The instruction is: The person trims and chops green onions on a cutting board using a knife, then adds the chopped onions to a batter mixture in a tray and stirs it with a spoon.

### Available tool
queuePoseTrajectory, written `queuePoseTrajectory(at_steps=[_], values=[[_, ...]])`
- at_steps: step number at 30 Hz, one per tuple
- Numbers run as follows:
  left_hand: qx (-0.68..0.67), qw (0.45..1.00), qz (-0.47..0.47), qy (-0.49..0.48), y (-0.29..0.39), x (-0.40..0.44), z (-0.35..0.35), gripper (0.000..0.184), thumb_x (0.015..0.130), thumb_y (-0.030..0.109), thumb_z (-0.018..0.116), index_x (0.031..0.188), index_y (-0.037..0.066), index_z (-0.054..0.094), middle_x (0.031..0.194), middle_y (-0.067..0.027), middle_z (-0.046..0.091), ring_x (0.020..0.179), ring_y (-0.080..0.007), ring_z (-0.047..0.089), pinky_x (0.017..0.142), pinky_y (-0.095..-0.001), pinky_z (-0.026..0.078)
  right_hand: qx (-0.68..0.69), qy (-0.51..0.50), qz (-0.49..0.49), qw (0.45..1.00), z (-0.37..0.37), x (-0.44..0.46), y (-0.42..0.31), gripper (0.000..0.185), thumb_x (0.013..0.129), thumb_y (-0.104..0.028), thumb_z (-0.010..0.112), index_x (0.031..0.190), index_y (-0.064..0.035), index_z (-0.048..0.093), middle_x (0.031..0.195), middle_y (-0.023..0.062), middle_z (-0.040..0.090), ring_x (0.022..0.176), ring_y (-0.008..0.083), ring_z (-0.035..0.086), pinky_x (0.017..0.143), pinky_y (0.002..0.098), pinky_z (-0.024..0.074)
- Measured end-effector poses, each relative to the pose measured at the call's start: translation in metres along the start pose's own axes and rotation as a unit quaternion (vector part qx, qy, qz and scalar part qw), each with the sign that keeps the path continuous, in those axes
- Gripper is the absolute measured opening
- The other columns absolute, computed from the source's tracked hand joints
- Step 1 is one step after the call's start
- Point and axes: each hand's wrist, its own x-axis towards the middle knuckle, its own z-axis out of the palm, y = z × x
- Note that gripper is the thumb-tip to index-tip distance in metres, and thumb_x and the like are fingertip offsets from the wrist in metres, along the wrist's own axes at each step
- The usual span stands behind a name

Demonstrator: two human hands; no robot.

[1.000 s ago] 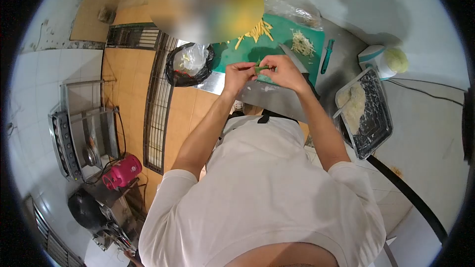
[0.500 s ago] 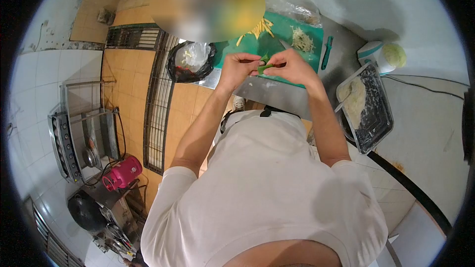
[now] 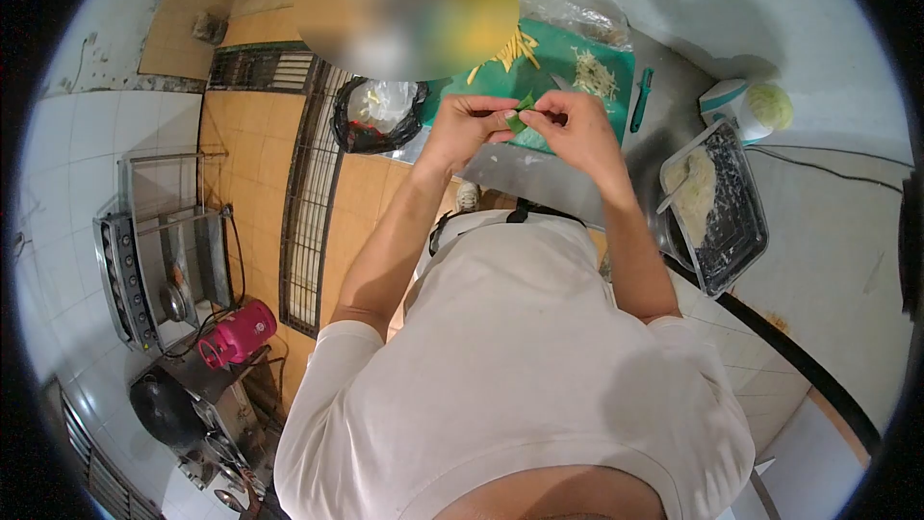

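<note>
My left hand [image 3: 459,131] and my right hand [image 3: 583,133] meet over the near edge of a green cutting board [image 3: 553,39]. Between their fingertips is a green leaf-like vegetable piece [image 3: 525,104], pinched from both sides and partly covered by the fingers. Yellow strips [image 3: 520,48] lie beyond it on the board, and a pile of pale shreds [image 3: 595,75] sits to the right. A knife blade [image 3: 561,83] shows just past my right hand, its handle hidden.
A green-handled tool [image 3: 642,99] lies right of the board. Farther right are a metal tray [image 3: 741,231] with pale powder and a spoon, and a cabbage [image 3: 769,108]. A black bag [image 3: 354,138] stands left. A pink gas cylinder [image 3: 238,334] is at lower left.
The fingers of my right hand have curled and shifted on the green piece, which is now held more upright. The whole view has moved slightly.
</note>
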Motion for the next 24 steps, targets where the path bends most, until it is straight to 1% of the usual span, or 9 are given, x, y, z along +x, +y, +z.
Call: queuePoseTrajectory(at_steps=[5,8,11,13,16,18,20,23,24], values=[[-0.101,0.993,-0.031,-0.053,-0.001,-0.001,-0.012,0.021,0.089,-0.002,0.070,0.110,-0.006,0.070,0.097,-0.0153,0.073,0.085,-0.0193,0.072,0.076,-0.0329,0.064,-0.021,0.077,-0.003,0.997,0.006,-0.004,-0.004,0.026,0.078,-0.022,0.082,0.079,-0.0013,0.066,0.063,0.0110,0.065,0.056,0.0211,0.063,0.055,0.0343,0.0487],[-0.217,0.969,-0.051,-0.103,0.007,-0.003,-0.016,0.024,0.088,-0.004,0.070,0.111,-0.008,0.068,0.096,-0.0172,0.072,0.084,-0.0213,0.073,0.076,-0.0340,0.065,-0.022,0.094,0.002,0.995,0.007,-0.006,-0.008,0.027,0.077,-0.021,0.083,0.081,-0.0017,0.064,0.064,0.0100,0.065,0.056,0.0211,0.063,0.055,0.0341,0.0490],[-0.054,0.998,-0.013,-0.017,0.011,-0.010,0.003,0.026,0.086,-0.006,0.069,0.111,-0.010,0.066,0.098,-0.0179,0.072,0.085,-0.0229,0.073,0.075,-0.0339,0.064,-0.029,0.103,0.005,0.994,0.007,-0.008,-0.008,0.028,0.078,-0.020,0.083,0.082,-0.0012,0.063,0.066,0.0103,0.065,0.058,0.0208,0.063,0.055,0.0336,0.0490],[-0.037,0.999,-0.033,-0.015,0.004,-0.004,0.000,0.028,0.084,-0.007,0.069,0.111,-0.012,0.065,0.097,-0.0178,0.071,0.085,-0.0242,0.073,0.074,-0.0336,0.064,-0.039,0.097,0.005,0.995,0.008,-0.009,-0.005,0.027,0.078,-0.019,0.082,0.082,-0.0009,0.063,0.068,0.0109,0.066,0.058,0.0205,0.063,0.056,0.0333,0.0491],[-0.048,0.997,-0.058,0.021,-0.014,0.008,-0.008,0.031,0.082,-0.006,0.069,0.111,-0.013,0.062,0.095,-0.0175,0.069,0.086,-0.0260,0.073,0.073,-0.0332,0.063,0.112,0.106,0.005,0.988,0.019,-0.005,0.043,0.024,0.078,-0.017,0.081,0.088,-0.0010,0.067,0.070,0.0114,0.067,0.061,0.0203,0.065,0.059,0.0315,0.0509],[-0.063,0.994,-0.067,0.054,-0.028,0.015,-0.016,0.032,0.082,-0.006,0.069,0.112,-0.013,0.061,0.094,-0.0172,0.069,0.085,-0.0268,0.073,0.073,-0.0327,0.063,0.023,0.168,0.079,0.982,0.010,-0.007,0.070,0.021,0.080,-0.014,0.077,0.096,-0.0019,0.071,0.074,0.0119,0.070,0.068,0.0260,0.069,0.066,0.0344,0.0542],[-0.076,0.990,-0.079,0.086,-0.046,0.019,-0.026,0.034,0.081,-0.005,0.068,0.113,-0.013,0.060,0.092,-0.0167,0.068,0.083,-0.0272,0.073,0.072,-0.0320,0.063,-0.119,0.158,0.126,0.972,0.010,-0.010,0.134,0.020,0.084,-0.013,0.073,0.101,-0.0029,0.073,0.083,0.0137,0.073,0.081,0.0326,0.072,0.075,0.0412,0.0561],[-0.065,0.988,-0.089,0.108,-0.062,0.019,-0.035,0.029,0.082,-0.004,0.069,0.110,-0.011,0.063,0.092,-0.0157,0.069,0.082,-0.0247,0.073,0.071,-0.0320,0.063,-0.168,0.128,0.145,0.967,0.031,-0.020,0.187,0.022,0.087,-0.016,0.071,0.105,-0.0036,0.072,0.098,0.0168,0.072,0.094,0.0372,0.070,0.080,0.0482,0.0551],[-0.061,0.987,-0.094,0.115,-0.065,0.019,-0.037,0.029,0.082,-0.004,0.069,0.110,-0.011,0.064,0.092,-0.0158,0.069,0.082,-0.0246,0.073,0.071,-0.0318,0.063,-0.197,0.113,0.150,0.962,0.035,-0.019,0.185,0.025,0.087,-0.016,0.071,0.109,-0.0024,0.071,0.099,0.0179,0.072,0.094,0.0366,0.069,0.080,0.0473,0.0549]])
